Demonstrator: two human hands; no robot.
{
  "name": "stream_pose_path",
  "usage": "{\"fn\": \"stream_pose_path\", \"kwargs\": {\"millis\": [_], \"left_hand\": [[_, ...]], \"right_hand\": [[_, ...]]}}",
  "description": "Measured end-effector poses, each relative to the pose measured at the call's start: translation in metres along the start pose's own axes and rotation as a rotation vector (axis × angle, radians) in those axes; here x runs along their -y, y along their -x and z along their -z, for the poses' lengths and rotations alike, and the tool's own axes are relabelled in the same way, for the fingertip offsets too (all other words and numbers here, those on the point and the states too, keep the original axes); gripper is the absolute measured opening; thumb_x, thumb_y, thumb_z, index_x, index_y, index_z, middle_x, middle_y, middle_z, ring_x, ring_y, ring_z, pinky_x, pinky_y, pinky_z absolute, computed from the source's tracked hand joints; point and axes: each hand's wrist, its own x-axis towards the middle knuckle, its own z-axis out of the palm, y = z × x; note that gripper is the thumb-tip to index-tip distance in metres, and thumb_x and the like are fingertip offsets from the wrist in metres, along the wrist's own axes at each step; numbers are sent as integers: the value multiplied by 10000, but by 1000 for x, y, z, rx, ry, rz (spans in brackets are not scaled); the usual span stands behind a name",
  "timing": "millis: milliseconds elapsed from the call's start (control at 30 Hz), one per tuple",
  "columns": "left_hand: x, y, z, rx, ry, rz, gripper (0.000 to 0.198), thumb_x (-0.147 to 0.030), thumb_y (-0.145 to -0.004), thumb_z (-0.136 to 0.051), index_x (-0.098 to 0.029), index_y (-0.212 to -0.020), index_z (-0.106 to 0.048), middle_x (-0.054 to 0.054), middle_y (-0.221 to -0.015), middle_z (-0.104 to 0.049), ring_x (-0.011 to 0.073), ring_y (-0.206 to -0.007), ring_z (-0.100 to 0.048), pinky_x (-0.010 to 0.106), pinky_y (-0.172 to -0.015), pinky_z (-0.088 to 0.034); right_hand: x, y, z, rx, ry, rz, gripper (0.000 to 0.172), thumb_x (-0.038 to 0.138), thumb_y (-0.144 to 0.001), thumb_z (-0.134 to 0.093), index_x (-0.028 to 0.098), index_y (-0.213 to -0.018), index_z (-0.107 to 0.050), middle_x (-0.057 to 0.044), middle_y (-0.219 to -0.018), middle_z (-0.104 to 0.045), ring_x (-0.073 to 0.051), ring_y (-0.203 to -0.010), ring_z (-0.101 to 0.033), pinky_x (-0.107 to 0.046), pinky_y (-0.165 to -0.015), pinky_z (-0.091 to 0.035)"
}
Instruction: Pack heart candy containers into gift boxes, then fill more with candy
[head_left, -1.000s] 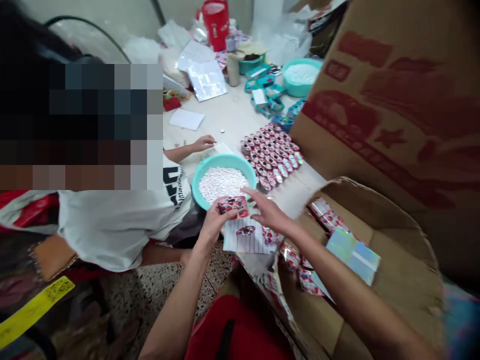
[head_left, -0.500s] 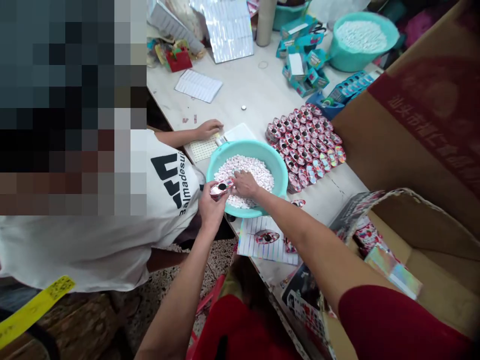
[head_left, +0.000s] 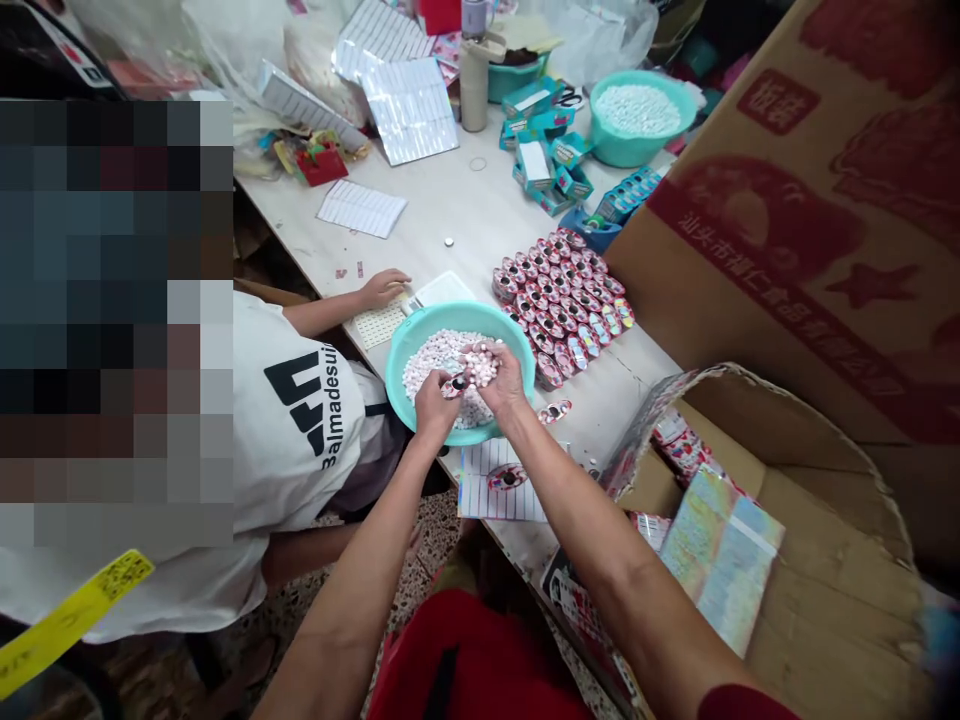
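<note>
My left hand grips a small red-and-white patterned box with a dark round hole in it, over the turquoise basin. Inside the basin is a mass of small pale pink-white candies. Cupped palm up beside the box, my right hand holds a heaped handful of candies. Its fingertips are close to the box; whether they touch cannot be made out. Another patterned box lies on a striped sheet nearer to me, and one more is beside the basin.
Rows of patterned boxes stand right of the basin. A person in a white shirt sits at left, a hand on the table. An open carton stands at right; teal boxes and another candy basin are behind.
My right hand has come up out of the candies, turned palm up with a handful. The box in my left hand is now next to it. The view has shifted to the right.
</note>
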Motion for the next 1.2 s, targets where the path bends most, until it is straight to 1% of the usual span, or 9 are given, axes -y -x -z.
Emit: {"fn": "stream_pose_path", "kwargs": {"millis": [167, 400, 600, 733, 867, 967, 1033, 1100, 1200], "left_hand": [[-6, -2, -8, 60, 118, -45, 282, -145, -724, -720, -230, -953, -582, 31, -968, -712, 240, -945, -687, 335, -850, -503], [-7, -3, -10, 51, 152, 9, 294, -113, -690, -709, -235, -912, -561, 21, -928, -686, 239, -930, -671, 336, -851, -494], [-7, -3, -11, 92, 290, 25, 334, -124, -680, -702, -232, -961, -557, 8, -964, -669, 214, -943, -656, 315, -888, -493], [0, -6, -16, 110, 431, 43, 372, -186, -667, -748, -214, -995, -574, 24, -1028, -676, 207, -1004, -656, 305, -926, -496], [9, -13, -16, 63, 486, 117, 442, -269, -658, -814, -211, -1018, -564, 16, -1013, -662, 193, -934, -644, 288, -858, -497], [17, -20, -8, 5, 410, 107, 419, -268, -679, -819, -219, -1001, -556, 12, -999, -650, 193, -931, -631, 289, -865, -478], [23, -22, -2, 5, 290, 108, 392, -257, -689, -820, -228, -973, -552, 13, -975, -654, 202, -914, -626, 298, -854, -469], [27, -21, 5, -4, 172, 102, 365, -250, -703, -811, -241, -952, -545, 14, -958, -663, 214, -893, -625, 306, -827, -462], [29, -18, 11, -14, 87, 89, 322, -227, -711, -783, -252, -929, -547, 13, -931, -675, 223, -864, -628, 309, -786, -452]], "right_hand": [[4, 10, -14, 43, 211, 224, 177, 415, -761, -589, 240, -737, -571, -51, -799, -713, -243, -895, -711, -368, -816, -598], [11, 13, -13, -61, 449, 327, 342, 550, -877, -439, 259, -710, -504, -67, -734, -634, -251, -875, -681, -381, -849, -572], [9, 25, -19, -19, 731, 373, 456, 437, -968, -218, 230, -748, -559, -133, -912, -706, -286, -1059, -680, -399, -930, -530], [31, 26, 3, -26, 918, 402, 573, 320, -1013, -123, 168, -1004, -675, -128, -1185, -725, -262, -1178, -655, -387, -1023, -496], [35, 21, 30, -202, 1612, 200, 406, 208, -967, -372, 163, -1277, -631, -156, -1343, -660, -284, -1224, -616, -414, -1029, -490], [7, 19, 35, -20, 2091, 32, 381, 166, -871, -616, 157, -1246, -681, -228, -1386, -611, -368, -1297, -552, -489, -1066, -461], [-15, 16, 32, 119, 2168, -18, 418, 183, -808, -730, 183, -1226, -707, -235, -1430, -581, -401, -1327, -525, -515, -1063, -463], [-27, 10, 30, 196, 2177, -80, 453, 205, -771, -783, 222, -1219, -720, -205, -1389, -621, -377, -1241, -598, -468, -983, -515], [-20, 0, 28, 227, 2162, -163, 341, 193, -746, -792, 230, -1084, -768, -118, -1100, -751, -286, -977, -705, -341, -806, -538]]}}
